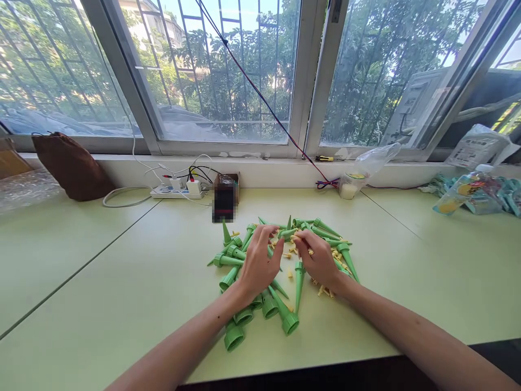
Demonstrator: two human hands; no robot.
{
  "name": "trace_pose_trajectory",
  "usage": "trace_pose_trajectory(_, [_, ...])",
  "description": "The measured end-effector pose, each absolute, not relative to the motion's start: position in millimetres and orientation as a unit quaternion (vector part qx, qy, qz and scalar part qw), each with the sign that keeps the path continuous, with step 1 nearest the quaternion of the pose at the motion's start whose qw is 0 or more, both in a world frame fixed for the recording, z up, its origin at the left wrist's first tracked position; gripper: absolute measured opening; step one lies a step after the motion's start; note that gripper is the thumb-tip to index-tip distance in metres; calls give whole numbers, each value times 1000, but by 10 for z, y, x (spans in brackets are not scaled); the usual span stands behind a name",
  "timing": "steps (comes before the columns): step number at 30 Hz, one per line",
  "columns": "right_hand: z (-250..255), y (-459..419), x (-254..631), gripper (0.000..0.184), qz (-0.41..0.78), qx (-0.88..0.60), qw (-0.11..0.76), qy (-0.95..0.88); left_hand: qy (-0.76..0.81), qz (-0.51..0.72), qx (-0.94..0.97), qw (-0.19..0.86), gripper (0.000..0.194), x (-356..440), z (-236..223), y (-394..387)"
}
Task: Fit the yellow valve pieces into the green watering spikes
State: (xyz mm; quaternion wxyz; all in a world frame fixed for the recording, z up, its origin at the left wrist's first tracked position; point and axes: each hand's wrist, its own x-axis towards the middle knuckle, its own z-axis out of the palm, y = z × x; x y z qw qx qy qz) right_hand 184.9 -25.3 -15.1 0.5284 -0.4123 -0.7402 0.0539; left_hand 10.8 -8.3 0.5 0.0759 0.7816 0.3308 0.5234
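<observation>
left hand (259, 258): half-curled beside green cones (228, 260) — can't tell its hold
right hand (319, 258): fingertips pinched, contents unclear — yellow pegs (290, 274) nearby

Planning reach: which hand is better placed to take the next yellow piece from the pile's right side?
Likely the right hand: yellow pieces lie beside it; the left hand is farther left, among green cones.

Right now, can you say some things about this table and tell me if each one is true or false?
1. Green cones lie on the table. True.
2. Every cone stands upright. False: many lie on their sides.
3. Small yellow bits lie among the cones. True.
4. A bottle is on the table's right side. True.
5. The bottle is in someone's grip. False: it is well away from the left hand and right hand.
</observation>
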Motion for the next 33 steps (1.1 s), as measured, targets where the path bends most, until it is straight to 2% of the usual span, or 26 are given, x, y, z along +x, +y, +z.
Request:
trace_pose_trajectory(7, [-171,-250,1836,14,29,-400,524,-751,365,485,766,212,21,94,31,-82])
trace_pose_trajectory(20, [-180,-271,1821,13,30,-381,530,-757,347,477,728,349,34,96,34,-74])
trace_pose_trajectory(33, [-180,-268,1880,14,63,-378,520,-764,301,465,767,325,32,56,64,-98])
